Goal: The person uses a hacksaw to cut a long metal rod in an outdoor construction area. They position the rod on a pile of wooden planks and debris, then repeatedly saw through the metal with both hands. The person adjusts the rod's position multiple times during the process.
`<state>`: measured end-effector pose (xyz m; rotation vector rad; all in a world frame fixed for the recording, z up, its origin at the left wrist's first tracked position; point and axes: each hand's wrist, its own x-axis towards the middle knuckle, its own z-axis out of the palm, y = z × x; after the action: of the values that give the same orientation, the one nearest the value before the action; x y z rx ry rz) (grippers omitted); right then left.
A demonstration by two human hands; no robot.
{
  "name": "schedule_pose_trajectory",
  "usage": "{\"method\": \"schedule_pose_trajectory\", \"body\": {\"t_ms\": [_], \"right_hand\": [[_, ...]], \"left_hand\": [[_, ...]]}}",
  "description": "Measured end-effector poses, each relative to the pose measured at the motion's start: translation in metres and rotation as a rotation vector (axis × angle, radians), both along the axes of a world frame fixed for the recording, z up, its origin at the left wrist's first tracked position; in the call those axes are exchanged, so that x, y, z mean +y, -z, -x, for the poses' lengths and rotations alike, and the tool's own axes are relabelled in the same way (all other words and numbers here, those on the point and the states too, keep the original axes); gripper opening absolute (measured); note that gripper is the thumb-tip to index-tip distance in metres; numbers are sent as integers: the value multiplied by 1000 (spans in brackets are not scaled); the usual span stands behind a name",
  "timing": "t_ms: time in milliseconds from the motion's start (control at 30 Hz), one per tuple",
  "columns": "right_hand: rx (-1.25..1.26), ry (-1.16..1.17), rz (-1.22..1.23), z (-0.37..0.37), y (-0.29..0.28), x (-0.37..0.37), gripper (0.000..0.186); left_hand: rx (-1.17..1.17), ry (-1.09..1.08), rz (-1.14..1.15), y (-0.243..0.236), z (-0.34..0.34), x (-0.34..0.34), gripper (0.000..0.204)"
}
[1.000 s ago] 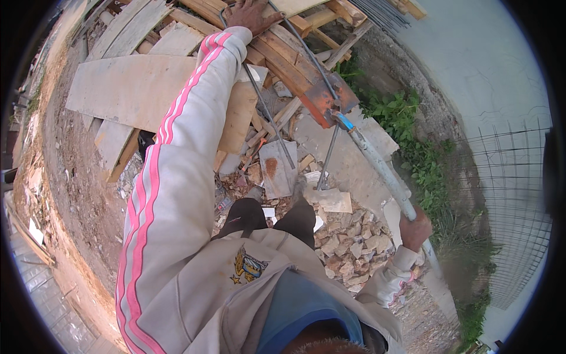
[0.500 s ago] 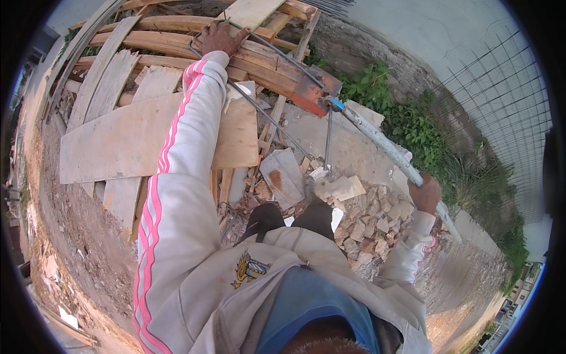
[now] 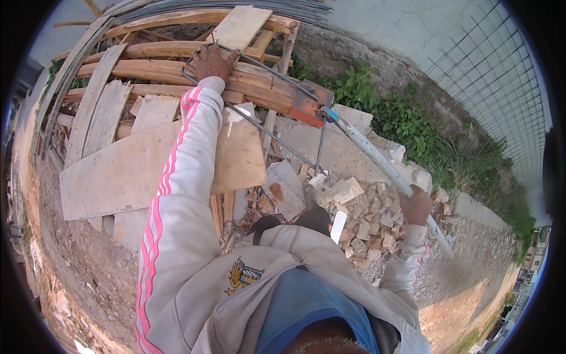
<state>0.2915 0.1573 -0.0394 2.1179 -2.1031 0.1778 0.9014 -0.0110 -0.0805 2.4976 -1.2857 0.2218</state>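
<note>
My left hand (image 3: 213, 64) lies with spread fingers on a bent steel bar and the wooden beam (image 3: 259, 79) under it. The bar (image 3: 268, 131) forms a long, narrow loop, running from beneath my left hand to an orange metal plate (image 3: 306, 107) at the beam's right end. Its free end hangs down past that plate and meets the loop's lower leg. My right hand (image 3: 416, 205) is wrapped round a pale, worn metal pipe (image 3: 377, 158). The pipe's blue-marked tip sits against the bar beside the plate; its other end slants down to the right.
A loose plywood board (image 3: 135, 162) leans across the planks (image 3: 97, 100) at left. Broken stone (image 3: 368, 227) lies by my feet. Green plants (image 3: 407, 121) grow along the wall, where a wire mesh (image 3: 486, 65) stands. Thin bars (image 3: 236, 10) are stacked at the back.
The bar's hanging end has swung slightly left, closing the gap to the loop's lower leg. The pipe stays in my right hand. The whole view has shifted a little.
</note>
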Motion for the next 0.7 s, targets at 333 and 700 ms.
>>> {"method": "schedule_pose_trajectory", "body": {"t_ms": [333, 700], "right_hand": [[-36, -40, -44, 5, 14, -20, 26], [-40, 10, -102, 6, 8, -17, 28]], "left_hand": [[-47, -13, 17, -1, -4, 4, 81], [35, -7, 42, -6, 1, 4, 80]]}}
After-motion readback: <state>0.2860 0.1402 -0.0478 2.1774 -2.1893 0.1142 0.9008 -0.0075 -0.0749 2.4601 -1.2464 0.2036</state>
